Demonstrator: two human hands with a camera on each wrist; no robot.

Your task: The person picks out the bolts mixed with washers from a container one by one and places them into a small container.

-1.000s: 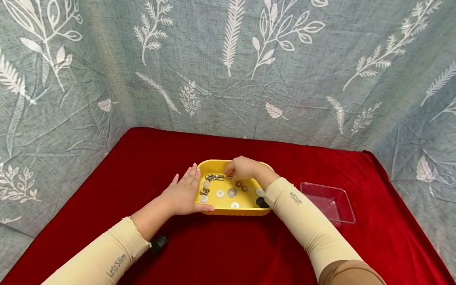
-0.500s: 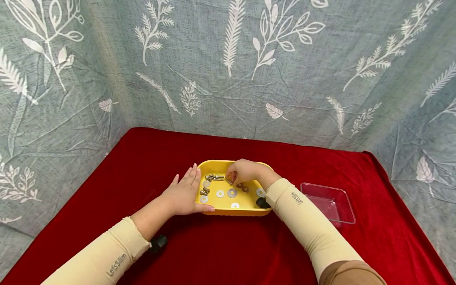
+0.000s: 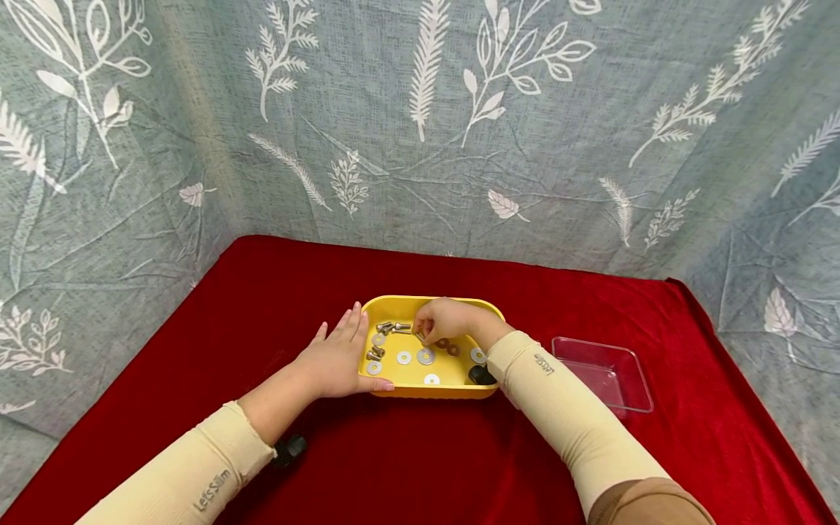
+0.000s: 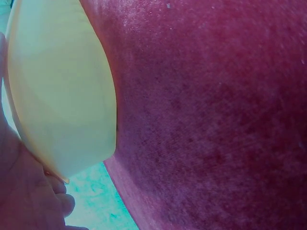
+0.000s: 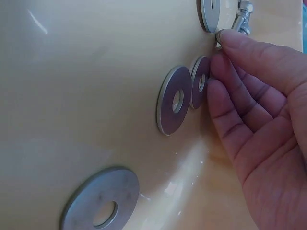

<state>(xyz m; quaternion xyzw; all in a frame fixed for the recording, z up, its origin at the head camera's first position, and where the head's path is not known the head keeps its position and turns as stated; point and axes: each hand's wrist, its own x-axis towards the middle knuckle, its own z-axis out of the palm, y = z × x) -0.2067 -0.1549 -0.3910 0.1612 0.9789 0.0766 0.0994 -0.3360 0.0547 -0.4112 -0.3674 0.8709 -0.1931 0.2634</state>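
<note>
A yellow plastic tray sits in front of me, with bolts and flat washers lying in it. My left hand rests at its left end, fingers straight along the side and thumb over the front rim. Reaching in from the right, my right hand pinches a small metal bolt between thumb and fingertips; in the right wrist view most of it is hidden by the thumb. Two washers stand out just beside those fingers. Several other bolts lie at the tray's left end. A larger washer lies mid-tray.
To the right stands a clear plastic box on the red cloth. A patterned grey-blue curtain hangs behind and at both sides. Small black devices sit at both wrists, one by the left sleeve.
My right hand has lowered slightly toward the tray's middle, and a bolt now shows at its fingertips, apart from the bolts at left. The left hand has stayed in place.
</note>
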